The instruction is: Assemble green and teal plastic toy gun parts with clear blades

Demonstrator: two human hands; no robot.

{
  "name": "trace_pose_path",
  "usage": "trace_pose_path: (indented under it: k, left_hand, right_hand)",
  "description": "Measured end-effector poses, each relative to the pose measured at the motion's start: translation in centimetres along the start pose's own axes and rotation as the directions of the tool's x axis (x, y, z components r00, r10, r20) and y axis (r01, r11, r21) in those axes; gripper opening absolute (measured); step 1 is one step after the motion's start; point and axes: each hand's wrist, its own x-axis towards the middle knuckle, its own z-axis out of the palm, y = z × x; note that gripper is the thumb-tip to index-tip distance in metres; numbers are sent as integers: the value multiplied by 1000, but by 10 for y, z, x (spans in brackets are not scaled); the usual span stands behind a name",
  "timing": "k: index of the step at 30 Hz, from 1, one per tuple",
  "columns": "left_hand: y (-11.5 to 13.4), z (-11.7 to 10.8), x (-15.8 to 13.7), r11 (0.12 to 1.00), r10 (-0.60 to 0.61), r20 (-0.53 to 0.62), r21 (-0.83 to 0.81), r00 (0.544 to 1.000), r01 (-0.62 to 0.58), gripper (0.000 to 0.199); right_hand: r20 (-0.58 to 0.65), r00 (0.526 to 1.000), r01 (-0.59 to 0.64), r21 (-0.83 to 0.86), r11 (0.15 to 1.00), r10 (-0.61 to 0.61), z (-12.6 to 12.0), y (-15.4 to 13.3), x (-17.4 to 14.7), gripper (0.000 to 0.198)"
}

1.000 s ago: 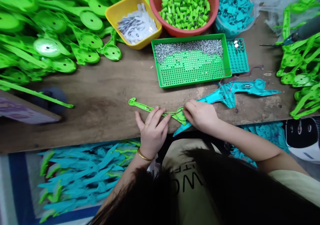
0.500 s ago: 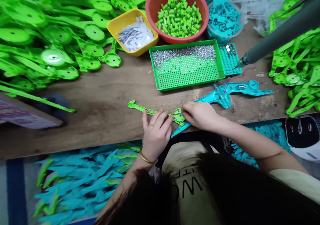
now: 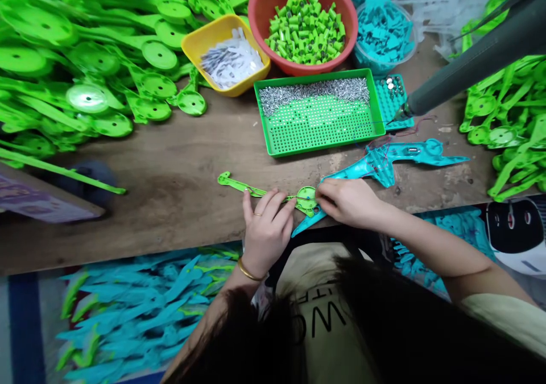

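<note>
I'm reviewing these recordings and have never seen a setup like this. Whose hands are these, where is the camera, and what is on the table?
There is no robot here: you see a person's two bare hands. The camera sits on that person's head, looking forward and down.

On the brown wooden table, the left hand rests over a long, light-green plastic piece with a round end. The right hand has its fingertips at that round end; exactly what they pinch is hidden. A turquoise plastic part shows just beyond the right hand.

Farther back are a green perforated plastic tray with small silver metal pieces, a square yellow bowl and a round red bowl.
</note>
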Motion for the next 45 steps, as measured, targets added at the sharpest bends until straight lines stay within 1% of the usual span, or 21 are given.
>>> trace_pose_path:
  k: [4, 7, 10, 13, 16, 18, 20, 22, 24, 27, 28, 31, 35, 38, 42, 45]
  left_hand:
    - [-2, 1, 1, 1000, 19, -22, 18, 1000, -19, 28]
    - [-2, 1, 0, 1000, 11, -20, 12, 1000, -11, 29]
    - [-2, 2, -1, 1000, -6, -2, -11, 1000, 6, 32]
    - [-3, 1, -1, 1000, -6, 2, -8, 1000, 6, 32]
    - [-3, -2, 2, 1000, 11, 10, 18, 1000, -11, 30]
    - [-1, -5, 6, 1000, 12, 6, 19, 1000, -12, 27]
    - [5, -6, 12, 1000, 16, -17, -9, 1000, -16, 22]
    - [13, -4, 17, 998, 38, -53, -52, 998, -41, 21]
    - [21, 0, 20, 996, 44, -103, -68, 994, -51, 28]
    - [28, 7, 18, 999, -8, -165, -33, 986, 3, 35]
    - [28, 9, 16, 1000, -20, -160, -15, 987, 18, 36]
    - [26, 11, 11, 999, -26, -96, 42, 995, 30, 39]
    - [24, 6, 12, 997, -19, -41, 73, 999, 22, 38]
    - [29, 2, 20, 997, -10, -23, 76, 1000, 12, 38]
    - [42, 5, 36, 997, 59, -18, 41, 998, -58, 44]
    - [45, 12, 44, 997, 68, 77, 26, 995, -71, 49]
  right_hand:
    - [-34, 979, -195, 137, 971, 201, 0, 6, 1, 12]
    - [-73, 967, -234, 113, 966, 243, 2, 6, 3, 14]
    - [-89, 968, -233, 32, 972, 235, 4, 5, 4, 17]
    - [-96, 975, -208, -62, 976, 201, 6, 3, 4, 20]
    - [-117, 981, -168, -149, 974, 152, 8, 1, 6, 23]
    - [-129, 983, -151, -179, 972, 129, 8, 1, 6, 24]
    - [-137, 984, -137, -188, 973, 113, 9, 2, 5, 24]
    - [-144, 984, -133, -187, 973, 107, 8, 2, 5, 23]
    - [-145, 982, -144, -182, 973, 119, 8, 2, 5, 22]
    - [-123, 984, -152, -170, 974, 132, 7, 1, 7, 22]
    - [-117, 985, -147, -166, 975, 129, 6, 1, 7, 22]
    - [-120, 985, -146, -172, 974, 126, 4, 1, 7, 21]
    - [-138, 984, -139, -206, 969, 112, 4, 2, 4, 22]
    - [-145, 985, -123, -204, 971, 94, 6, 4, 3, 22]
    - [-132, 986, -126, -188, 974, 102, 8, 8, 4, 21]
    - [-91, 993, -83, -146, 986, 70, 6, 12, 2, 20]
